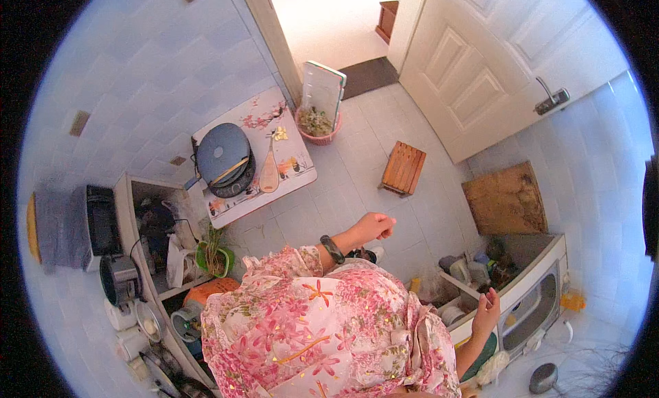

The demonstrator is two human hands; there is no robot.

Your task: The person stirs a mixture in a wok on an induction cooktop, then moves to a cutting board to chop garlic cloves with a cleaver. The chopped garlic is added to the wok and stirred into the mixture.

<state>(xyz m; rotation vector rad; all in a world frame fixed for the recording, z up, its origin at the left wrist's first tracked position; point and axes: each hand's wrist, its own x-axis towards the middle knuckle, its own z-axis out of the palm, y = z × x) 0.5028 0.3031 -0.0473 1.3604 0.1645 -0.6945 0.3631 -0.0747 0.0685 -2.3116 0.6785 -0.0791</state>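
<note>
My left hand, with a dark band on its wrist, reaches across in front of my body above the tiled floor. Its fingers are loosely curled in and no object shows in them. To the right, my right hand is held up beside the sink counter, its fingers apart and holding nothing. Whether it touches the counter's edge is not clear. Beyond my left hand, a small slatted wooden stool stands on the floor.
A patterned table bears a round blue electric pan. Near the doorway, a pink basket holds plant scraps and an upright white board. An open door and a wooden board are at right. Counters with kitchenware flank me.
</note>
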